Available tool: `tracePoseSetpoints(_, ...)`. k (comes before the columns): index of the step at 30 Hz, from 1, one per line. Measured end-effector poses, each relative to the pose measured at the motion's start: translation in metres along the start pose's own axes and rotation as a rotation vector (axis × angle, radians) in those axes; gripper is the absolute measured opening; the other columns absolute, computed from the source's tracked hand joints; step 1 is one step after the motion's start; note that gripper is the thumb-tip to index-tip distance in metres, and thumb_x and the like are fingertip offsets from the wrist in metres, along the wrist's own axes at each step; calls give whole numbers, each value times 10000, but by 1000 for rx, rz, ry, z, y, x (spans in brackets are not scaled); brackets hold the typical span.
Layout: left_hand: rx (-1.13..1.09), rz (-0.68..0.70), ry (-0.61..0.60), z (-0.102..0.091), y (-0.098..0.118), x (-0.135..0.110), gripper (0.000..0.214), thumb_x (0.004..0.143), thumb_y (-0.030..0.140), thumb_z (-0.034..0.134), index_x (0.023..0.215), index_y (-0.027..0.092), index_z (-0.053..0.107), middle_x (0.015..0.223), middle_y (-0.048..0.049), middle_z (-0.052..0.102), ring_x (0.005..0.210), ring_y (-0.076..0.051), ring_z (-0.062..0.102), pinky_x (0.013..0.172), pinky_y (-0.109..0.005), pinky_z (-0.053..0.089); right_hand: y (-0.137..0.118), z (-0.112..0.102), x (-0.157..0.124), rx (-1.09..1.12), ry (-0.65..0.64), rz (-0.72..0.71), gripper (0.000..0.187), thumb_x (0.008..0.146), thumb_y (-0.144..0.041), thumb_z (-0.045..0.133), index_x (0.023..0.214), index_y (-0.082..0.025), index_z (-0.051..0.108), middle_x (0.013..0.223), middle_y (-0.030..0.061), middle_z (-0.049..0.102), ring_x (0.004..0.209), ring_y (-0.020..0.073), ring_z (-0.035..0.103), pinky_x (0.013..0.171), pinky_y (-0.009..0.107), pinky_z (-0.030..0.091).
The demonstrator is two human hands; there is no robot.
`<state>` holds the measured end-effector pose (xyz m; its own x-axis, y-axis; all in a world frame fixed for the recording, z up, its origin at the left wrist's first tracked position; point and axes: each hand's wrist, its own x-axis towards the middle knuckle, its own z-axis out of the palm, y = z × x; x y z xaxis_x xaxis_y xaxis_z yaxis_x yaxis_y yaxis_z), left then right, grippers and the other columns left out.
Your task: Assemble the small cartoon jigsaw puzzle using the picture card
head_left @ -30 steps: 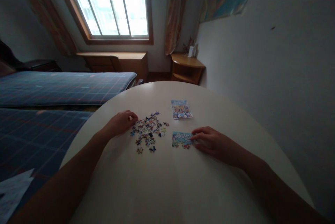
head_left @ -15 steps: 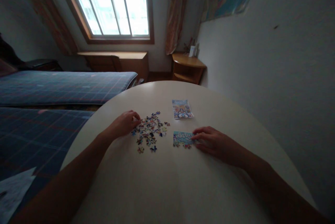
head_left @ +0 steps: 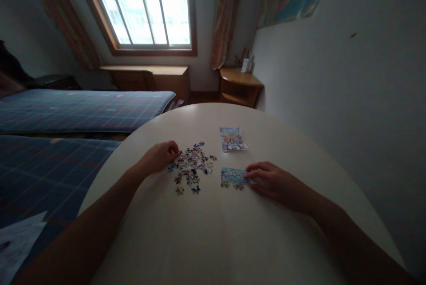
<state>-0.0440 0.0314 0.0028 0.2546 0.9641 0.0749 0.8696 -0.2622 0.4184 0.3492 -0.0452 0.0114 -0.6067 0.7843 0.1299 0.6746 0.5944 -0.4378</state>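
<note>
A heap of loose jigsaw pieces point(head_left: 193, 167) lies in the middle of the round white table point(head_left: 213, 240). My left hand point(head_left: 159, 156) rests at the heap's left edge, its fingers curled and pinched at the pieces; what they hold is too small to make out. To the right lies a partly joined strip of puzzle point(head_left: 233, 177) with blue lettering. My right hand point(head_left: 273, 180) lies flat beside it, fingers stretched out and touching its right end. A small printed reference picture point(head_left: 232, 138) sits farther back.
A bed with a blue plaid cover point(head_left: 66, 112) runs along the left, close to the table's edge. A white wall stands on the right. A window point(head_left: 146, 5), a wooden desk point(head_left: 149, 76) and a corner shelf point(head_left: 238, 85) are at the back.
My left hand has crept a little to the right into the heap and its fingers have curled tighter. The right hand has stayed on the joined strip.
</note>
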Motion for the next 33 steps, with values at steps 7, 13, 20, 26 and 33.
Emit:
tracePoseSetpoints(7, -45, 23, -9, 0, 2, 0, 230, 851, 327, 535, 970, 192, 677, 839, -44, 716, 754, -177, 649, 689, -268, 462, -2, -2, 0, -7, -22, 8, 246, 926, -292, 569, 1128, -239, 700, 1232, 114, 648, 1122, 240, 627, 988, 439, 517)
tracePoseSetpoints(13, -45, 26, 12, 1, -4, 4, 257, 834, 333, 514, 925, 213, 722, 867, -45, 740, 760, -185, 657, 723, -282, 473, -2, -2, 1, -6, -16, 14, 244, 920, -295, 580, 1124, -253, 708, 1230, 108, 650, 1113, 244, 635, 981, 448, 523)
tracePoseSetpoints(20, -142, -16, 61, 4, -13, 8, 288, 822, 409, 524, 894, 207, 716, 846, -45, 747, 725, -191, 652, 699, -294, 490, -1, -1, 0, 3, -17, 14, 240, 920, -284, 584, 1124, -254, 707, 1242, 107, 645, 1121, 244, 633, 987, 437, 522)
tracePoseSetpoints(26, -256, 18, 50, 2, 2, 6, 315, 806, 462, 571, 891, 186, 696, 852, -54, 753, 722, -185, 657, 692, -298, 497, -1, -1, 0, -7, -13, 6, 244, 916, -289, 593, 1133, -265, 704, 1238, 100, 649, 1115, 240, 634, 988, 441, 518)
tracePoseSetpoints(33, -273, 69, -11, 0, 24, -1, 278, 838, 434, 593, 897, 191, 714, 820, -38, 748, 681, -158, 634, 667, -275, 488, -7, -4, 1, 7, -12, 19, 237, 918, -298, 585, 1114, -258, 711, 1232, 107, 655, 1098, 245, 641, 972, 449, 528)
